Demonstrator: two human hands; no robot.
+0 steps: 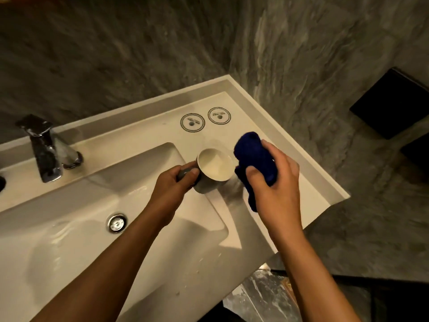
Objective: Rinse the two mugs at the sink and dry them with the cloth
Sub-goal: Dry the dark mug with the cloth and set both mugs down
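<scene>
A grey mug (214, 167) with a white inside is held tilted over the right edge of the sink basin (69, 240). My left hand (174, 184) grips it by the handle side. My right hand (276, 182) holds a bunched dark blue cloth (254, 156) just to the right of the mug's rim; whether cloth and mug touch is unclear. Only one mug is in view.
A chrome tap (44, 147) stands at the back left of the white counter (267, 126). Two round paper coasters (192, 122) (219, 115) lie on the counter behind the mug. Grey stone walls surround the counter; dark boxes (392, 103) sit to the right.
</scene>
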